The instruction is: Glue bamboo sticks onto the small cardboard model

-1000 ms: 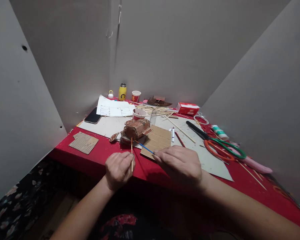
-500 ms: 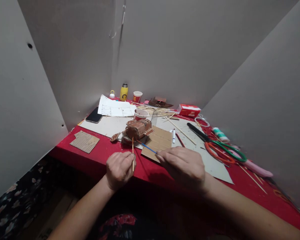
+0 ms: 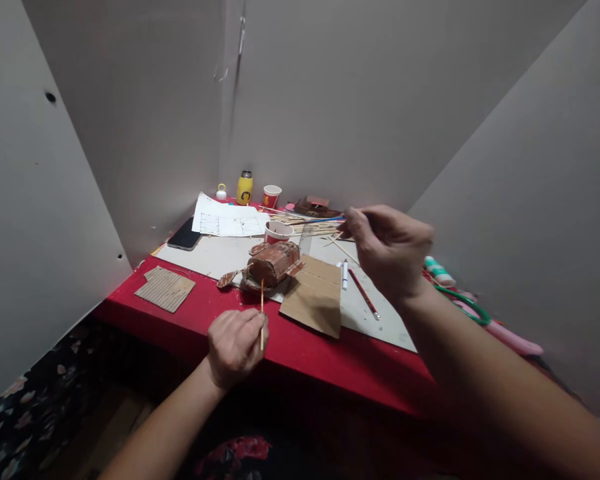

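My left hand (image 3: 237, 343) is closed on a thin wooden stick (image 3: 263, 307), whose upper end meets the front of a brown painted cardboard model (image 3: 275, 263). The model rests near the table's front edge, with a flat paddle-like piece at its left. My right hand (image 3: 393, 247) is raised over the right part of the table, its fingers pinching a blue-handled brush (image 3: 330, 219). The brush points left, its tip near the paper cup (image 3: 279, 232) behind the model; whether it touches the cup I cannot tell.
Corrugated cardboard (image 3: 166, 289) lies left, a cardboard sheet (image 3: 316, 293) right of the model. Behind are a phone (image 3: 185, 236), drawn paper (image 3: 225, 219), a yellow bottle (image 3: 245, 188) and wooden sticks. A pencil (image 3: 364, 294) and green-handled scissors (image 3: 463, 303) lie right.
My right hand has lifted away from the model, moving up and to the right with the brush. My left hand remains nearly in place with the stick.
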Available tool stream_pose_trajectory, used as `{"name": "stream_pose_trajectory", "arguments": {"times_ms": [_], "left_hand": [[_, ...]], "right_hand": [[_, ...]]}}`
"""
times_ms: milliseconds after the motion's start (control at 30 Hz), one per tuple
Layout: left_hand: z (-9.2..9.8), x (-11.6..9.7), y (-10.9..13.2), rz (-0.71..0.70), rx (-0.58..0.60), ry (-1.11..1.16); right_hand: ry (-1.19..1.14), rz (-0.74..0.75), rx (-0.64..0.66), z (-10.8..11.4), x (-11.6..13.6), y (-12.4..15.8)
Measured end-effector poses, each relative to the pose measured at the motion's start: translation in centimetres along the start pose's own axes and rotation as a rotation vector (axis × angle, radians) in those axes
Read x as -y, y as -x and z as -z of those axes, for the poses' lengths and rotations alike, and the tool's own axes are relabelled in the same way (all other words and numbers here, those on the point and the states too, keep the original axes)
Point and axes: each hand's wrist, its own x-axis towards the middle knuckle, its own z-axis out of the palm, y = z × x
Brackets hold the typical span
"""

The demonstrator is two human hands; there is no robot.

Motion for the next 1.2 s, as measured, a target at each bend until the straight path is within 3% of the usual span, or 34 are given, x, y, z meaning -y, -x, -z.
{"name": "stream_pose_trajectory", "arguments": {"times_ms": [133, 400, 600, 667, 900, 1000, 1200], "left_hand": [[0.0, 0.0, 0.0, 0.000, -0.003, 0.027], [0.0, -0.1, 0.0, 0.013, 0.010, 0.037], [-0.4, -0.1, 0.7, 0.023, 0.006, 0.043], [-0.3, -0.1, 0.7, 0.028, -0.001, 0.036], [0.1, 0.1, 0.3, -0.002, 0.002, 0.062], [0.1, 0.2, 0.1, -0.013, 0.015, 0.067], [0.1, 0.2, 0.2, -0.011, 0.014, 0.053]], "right_hand": [[0.075, -0.099, 0.160, -3.1, -2.4, -2.1], [0.302, -0.152, 0.378, -7.0, -3.9, -2.9], [0.146, -0.136, 0.422, -8.8, -7.3, -2.8], [0.099, -0.178, 0.439, -8.9, -7.5, -2.9], [0.009, -0.303, 0.246, -7.5, -5.8, -3.1], [0.031, -0.294, 0.259, -7.5, -5.9, -2.9], [0.132, -0.282, 0.412, -8.5, -5.9, -2.6]]}}
